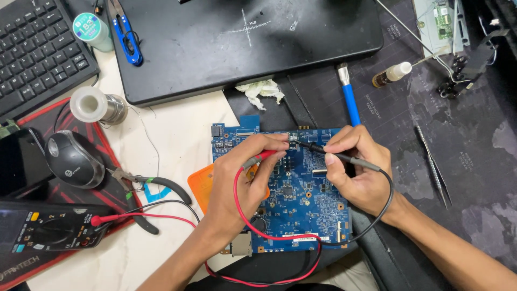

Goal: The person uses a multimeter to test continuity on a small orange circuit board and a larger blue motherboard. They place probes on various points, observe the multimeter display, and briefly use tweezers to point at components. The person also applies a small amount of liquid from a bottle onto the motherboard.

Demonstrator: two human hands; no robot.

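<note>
A blue circuit board (301,199) lies flat in the middle of the bench. My left hand (242,183) grips a red test probe (262,157) whose tip touches the board's upper edge. My right hand (358,170) holds a black test probe (318,148) like a pen, its tip on the board close to the red one. Red and black leads (269,236) loop down across the board's lower edge and run left to a multimeter (48,229) at the lower left.
A closed black laptop (242,43) sits behind the board. Keyboard (37,48), mouse (74,159), solder spool (97,105), pliers (145,186) and blue snips (126,35) lie on the left. A blue-handled brush (350,99), small bottle (392,74) and tweezers (433,167) lie on the dark mat at right.
</note>
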